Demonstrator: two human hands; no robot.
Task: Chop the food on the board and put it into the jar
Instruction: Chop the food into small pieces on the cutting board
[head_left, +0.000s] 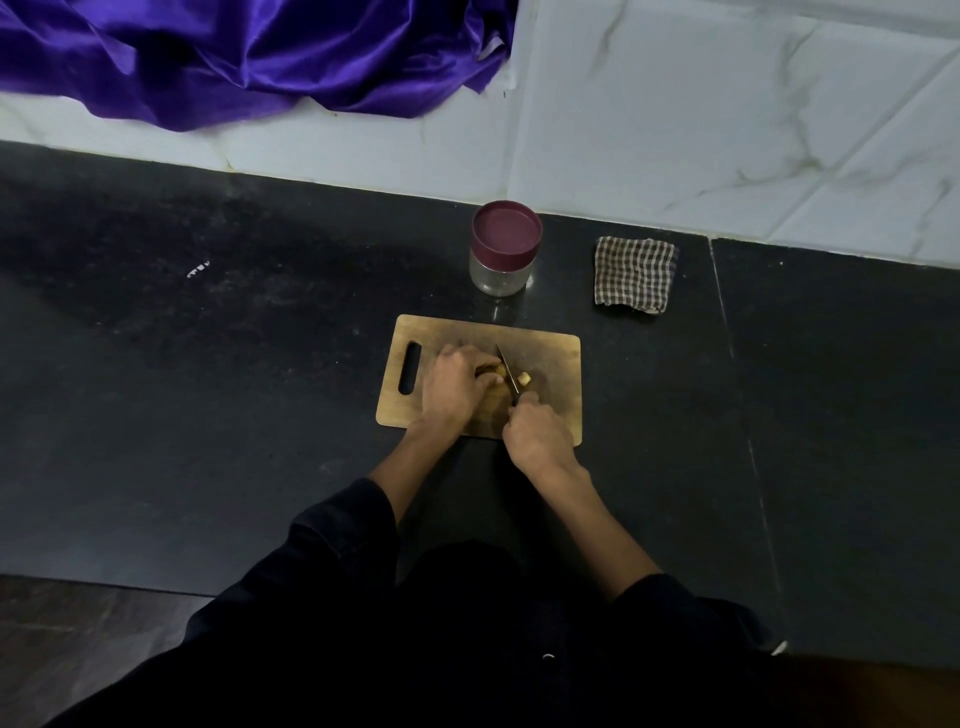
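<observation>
Food (500, 372), pale and lumpy, lies mid-way on the rectangular wooden board (550, 353), pinned under the left hand's (452, 387) curled fingers. The right hand (535, 431) wraps a knife (508, 370), its blade touching the food. Beyond the board stands the clear glass jar (497, 275), its maroon lid on.

A dark stone counter (234, 332) carries everything. A wooden board (550, 358) lies near its middle. Just behind the board stands a clear jar (501, 270) with a maroon lid (506, 232). A folded checked cloth (635, 274) lies right of the jar, near the tiled wall (727, 130).
</observation>
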